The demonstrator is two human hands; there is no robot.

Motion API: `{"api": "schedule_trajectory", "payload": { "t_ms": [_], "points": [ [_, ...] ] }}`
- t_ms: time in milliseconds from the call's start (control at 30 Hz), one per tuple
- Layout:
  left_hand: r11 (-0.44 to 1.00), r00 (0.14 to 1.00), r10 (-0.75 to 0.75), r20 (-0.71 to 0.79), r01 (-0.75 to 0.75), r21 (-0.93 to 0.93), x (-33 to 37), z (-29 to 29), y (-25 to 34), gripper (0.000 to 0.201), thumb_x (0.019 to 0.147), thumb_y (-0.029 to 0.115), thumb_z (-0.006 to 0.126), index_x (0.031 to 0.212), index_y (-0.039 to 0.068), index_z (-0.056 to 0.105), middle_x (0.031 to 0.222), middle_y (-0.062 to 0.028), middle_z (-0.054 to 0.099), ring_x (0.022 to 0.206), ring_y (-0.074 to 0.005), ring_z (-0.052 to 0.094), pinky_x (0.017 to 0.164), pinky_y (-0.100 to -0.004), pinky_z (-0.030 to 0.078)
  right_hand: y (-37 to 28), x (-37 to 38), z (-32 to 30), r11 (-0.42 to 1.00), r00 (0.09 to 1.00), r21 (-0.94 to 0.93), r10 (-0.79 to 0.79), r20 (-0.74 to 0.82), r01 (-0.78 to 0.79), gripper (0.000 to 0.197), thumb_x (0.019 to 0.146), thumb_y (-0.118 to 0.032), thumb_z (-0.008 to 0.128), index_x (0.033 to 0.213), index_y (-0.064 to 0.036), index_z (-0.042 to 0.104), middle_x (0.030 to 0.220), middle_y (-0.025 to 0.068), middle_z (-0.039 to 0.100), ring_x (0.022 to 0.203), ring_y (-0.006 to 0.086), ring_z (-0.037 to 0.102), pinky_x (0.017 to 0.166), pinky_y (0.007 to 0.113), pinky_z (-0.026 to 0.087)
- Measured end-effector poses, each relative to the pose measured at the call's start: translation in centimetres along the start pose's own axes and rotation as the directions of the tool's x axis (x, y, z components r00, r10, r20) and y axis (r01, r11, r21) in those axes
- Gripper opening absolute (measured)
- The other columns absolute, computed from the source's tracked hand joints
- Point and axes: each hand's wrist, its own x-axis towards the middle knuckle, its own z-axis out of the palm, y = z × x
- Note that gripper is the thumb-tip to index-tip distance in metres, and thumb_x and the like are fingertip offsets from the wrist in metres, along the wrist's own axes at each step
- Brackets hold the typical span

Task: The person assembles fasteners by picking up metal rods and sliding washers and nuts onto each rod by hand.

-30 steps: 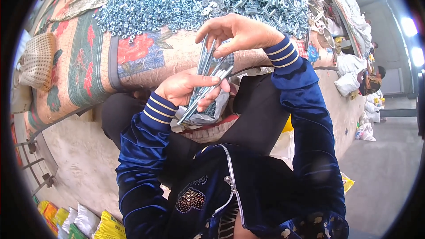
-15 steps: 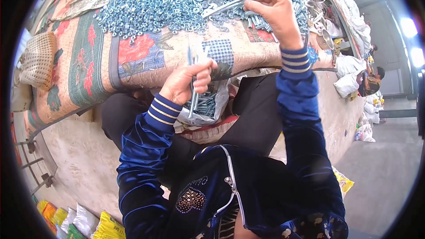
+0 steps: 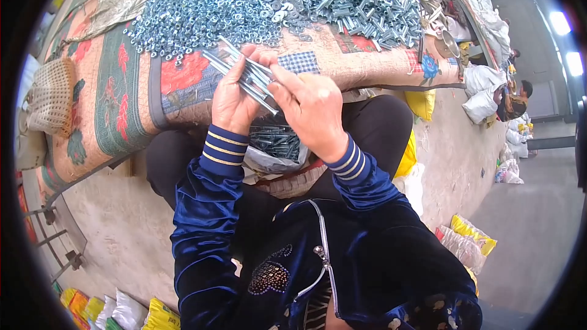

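My left hand (image 3: pixel 232 102) is closed around a bundle of long silvery bolts (image 3: pixel 252 80), whose ends stick out toward the upper left and lower right. Against the same bundle, my right hand (image 3: pixel 315 109) has its thumb and fingers pressed together at the bolts' right side, just above my lap. Its fingertips partly cover the bolts. Below both hands, a clear plastic bag (image 3: pixel 293 164) between my legs holds many similar metal pieces (image 3: pixel 274 140). Beyond my hands lies a heap of small nuts (image 3: pixel 195 17), with flat washers (image 3: pixel 276 9) and short metal sleeves (image 3: pixel 358 1) to its right.
A patterned quilt (image 3: pixel 137 95) covers the raised work surface. At far left stands a woven basket (image 3: pixel 52 98). White sacks (image 3: pixel 483 88) sit at the right, and yellow bags (image 3: pixel 162 315) lie on the floor. Another person (image 3: pixel 516 101) is at far right.
My right hand has come down and left from above the heap to meet my left hand. My left hand has risen a little and turned; the bolts are now bundled together there.
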Motion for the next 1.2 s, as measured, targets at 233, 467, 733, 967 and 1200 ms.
{"api": "schedule_trajectory", "payload": {
  "t_ms": [233, 467, 733, 967, 1200],
  "points": [
    [1.000, 0.998, -0.028, -0.055, 0.028, 0.007, -1.7, 3.7, -2.2, 0.018, 0.094, 0.014, 0.051, 0.107, 0.002, 0.054, 0.101, -0.0086, 0.059, 0.098, -0.0215, 0.058, 0.094, -0.0377, 0.047, -1.2, 0.0, 2.0, 0.856, 0.906, 0.501, 0.105, -0.411, 0.128, 0.041, 0.089, -0.028, 0.049, 0.116, 0.0026, 0.055, 0.113, 0.0206, 0.053, 0.101, 0.0356, 0.052, 0.090, 0.042, 0.039],
    [0.978, 0.988, -0.096, -0.118, 0.115, 0.173, -4.5, 2.8, -1.9, 0.035, 0.093, 0.023, 0.054, 0.122, 0.005, 0.046, 0.118, -0.0167, 0.054, 0.109, -0.0256, 0.055, 0.091, -0.0409, 0.048, 3.4, 3.9, 2.3, 0.792, 0.956, 0.587, 0.276, -0.098, -0.169, 0.023, 0.080, -0.013, 0.064, 0.100, -0.0021, 0.063, 0.100, 0.0140, 0.063, 0.080, 0.0299, 0.062, 0.078, 0.040, 0.048],
    [0.861, 0.961, -0.165, -0.223, 0.250, 0.442, -4.8, 1.0, -1.2, 0.031, 0.092, 0.023, 0.058, 0.113, 0.003, 0.053, 0.080, -0.0090, 0.064, 0.061, -0.0136, 0.059, 0.052, -0.0266, 0.048, 19.1, 8.7, 2.1, 0.711, 0.930, -0.657, 0.365, 0.040, -0.251, 0.019, 0.075, -0.025, 0.063, 0.083, -0.0069, 0.063, 0.081, 0.0150, 0.067, 0.082, 0.0334, 0.065, 0.071, 0.043, 0.050],
    [0.749, 0.954, -0.181, -0.240, 0.292, 0.595, -5.3, 2.5, -0.8, 0.027, 0.088, 0.019, 0.061, 0.108, 0.001, 0.057, 0.082, -0.0109, 0.067, 0.060, -0.0098, 0.059, 0.047, -0.0216, 0.041, 13.1, 5.9, 0.6, 0.202, 0.775, 0.757, 0.300, 0.557, -0.622, 0.031, 0.086, -0.010, 0.063, 0.114, -0.0005, 0.055, 0.094, 0.0089, 0.065, 0.074, 0.0122, 0.061, 0.067, 0.025, 0.051],
    [0.626, 0.947, -0.222, -0.234, 0.322, 0.710, -5.3, 2.6, -1.2, 0.023, 0.088, 0.018, 0.061, 0.104, 0.002, 0.059, 0.076, -0.0029, 0.063, 0.058, -0.0069, 0.057, 0.043, -0.0174, 0.037, 9.6, 3.8, 1.2, 0.095, 0.833, 0.847, 0.270, 0.483, -0.523, 0.039, 0.088, -0.011, 0.062, 0.121, 0.0008, 0.047, 0.093, 0.0091, 0.063, 0.076, 0.0181, 0.066, 0.070, 0.029, 0.056]
  ]
}}
